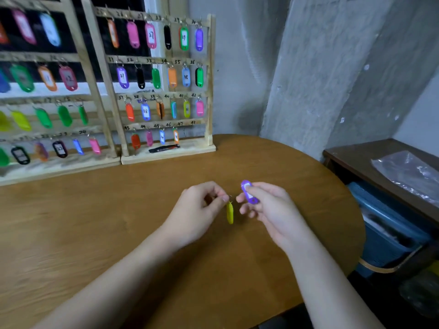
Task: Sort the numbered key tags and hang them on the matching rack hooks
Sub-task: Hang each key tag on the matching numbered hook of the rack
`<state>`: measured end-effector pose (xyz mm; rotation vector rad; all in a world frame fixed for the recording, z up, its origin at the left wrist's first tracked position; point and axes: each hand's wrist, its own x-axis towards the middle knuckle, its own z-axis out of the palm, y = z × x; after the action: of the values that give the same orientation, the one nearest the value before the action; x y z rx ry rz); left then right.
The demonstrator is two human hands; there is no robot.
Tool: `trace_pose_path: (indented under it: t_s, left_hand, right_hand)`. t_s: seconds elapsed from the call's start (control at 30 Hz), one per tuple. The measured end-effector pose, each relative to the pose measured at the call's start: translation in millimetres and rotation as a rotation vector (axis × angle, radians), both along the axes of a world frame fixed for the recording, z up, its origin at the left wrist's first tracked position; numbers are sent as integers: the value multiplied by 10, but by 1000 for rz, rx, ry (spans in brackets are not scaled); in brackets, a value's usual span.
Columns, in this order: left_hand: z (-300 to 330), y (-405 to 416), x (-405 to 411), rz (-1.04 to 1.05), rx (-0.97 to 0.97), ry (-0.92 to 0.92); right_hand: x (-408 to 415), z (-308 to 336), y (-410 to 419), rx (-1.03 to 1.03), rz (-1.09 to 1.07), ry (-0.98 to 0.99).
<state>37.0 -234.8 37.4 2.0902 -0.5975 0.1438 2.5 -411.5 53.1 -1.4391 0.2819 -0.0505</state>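
Note:
My left hand (200, 207) pinches the ring of a yellow key tag (229, 213), which hangs down edge-on above the wooden table (95, 222). Just to its right, my right hand (268, 207) holds a purple key tag (248, 192) between thumb and fingers; the number on it cannot be read. At the back stand two wooden racks, the right rack (209, 79) with hooks numbered 25 to 48 and the left rack (78, 51), both hung with many coloured tags. Hooks 47 and 48 on the right rack's bottom row are bare.
A black flat object (164, 148) lies on the right rack's base. The table's rounded edge curves away at right. Beyond it stands a dark side shelf (351, 157) with a plastic bag (408, 172) on top and blue bins (384, 224) below. Concrete wall behind.

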Motion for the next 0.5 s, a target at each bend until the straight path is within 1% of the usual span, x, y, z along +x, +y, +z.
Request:
trace_pose_path:
  t_s: [0.07, 0.13, 0.2, 0.33, 0.5]
  left_hand:
    - [73, 102, 113, 65, 32, -31]
    - [143, 191, 213, 123, 85, -52]
    - [200, 274, 307, 176, 132, -56]
    - [242, 440, 558, 250, 145, -34]
    - [289, 619, 981, 338, 76, -6]
  right_hand:
    - [212, 64, 111, 149, 83, 45]
    - [401, 112, 201, 221, 149, 66]
    - [582, 143, 263, 240, 174, 57]
    - [963, 193, 383, 224, 189, 16]
    - [1407, 173, 545, 334, 218, 16]
